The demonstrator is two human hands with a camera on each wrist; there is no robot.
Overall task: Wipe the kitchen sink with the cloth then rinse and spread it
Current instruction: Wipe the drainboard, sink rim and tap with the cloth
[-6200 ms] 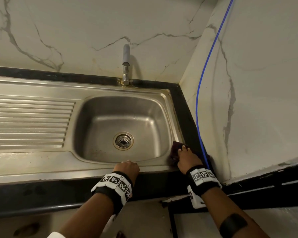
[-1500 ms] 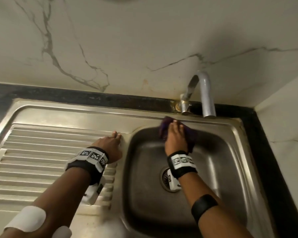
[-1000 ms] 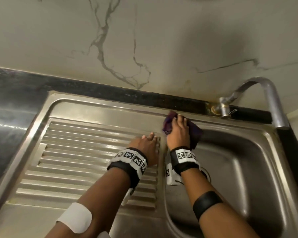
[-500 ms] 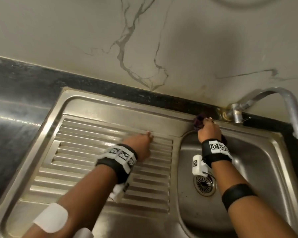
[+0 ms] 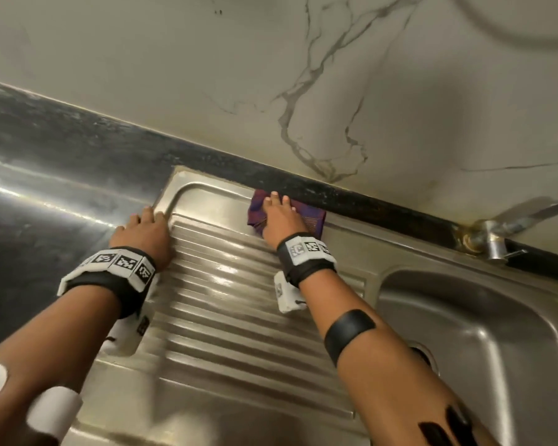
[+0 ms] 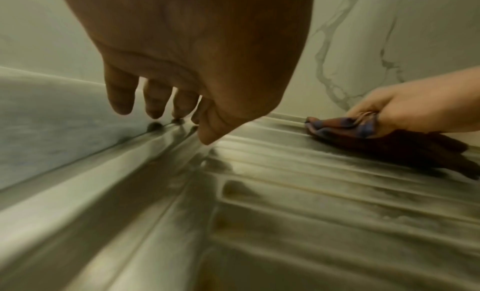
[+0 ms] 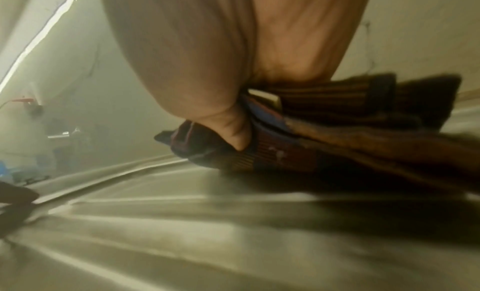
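A steel sink has a ribbed drainboard (image 5: pixel 226 300) on the left and a basin (image 5: pixel 484 333) on the right. My right hand (image 5: pixel 279 214) presses a folded maroon and purple cloth (image 5: pixel 313 217) onto the drainboard's back edge, by the black counter strip. In the right wrist view the thumb tucks into a fold of the cloth (image 7: pixel 337 147). The left wrist view shows the right hand (image 6: pixel 405 112) holding the cloth (image 6: pixel 389 143) down on the ribs. My left hand (image 5: pixel 142 230) holds nothing. Its fingertips (image 6: pixel 155 112) rest on the drainboard's left rim.
The tap (image 5: pixel 496 243) stands on the back rim behind the basin, spout reaching right out of view. Black counter (image 5: pixel 45 194) runs to the left of the sink. A marble wall (image 5: pixel 271 75) rises just behind. The basin drain (image 5: pixel 427 354) is mostly hidden by my right forearm.
My right hand slid the cloth left along the back rim, from the basin's back left corner to the drainboard's back edge. My left hand moved left to the drainboard's left rim.
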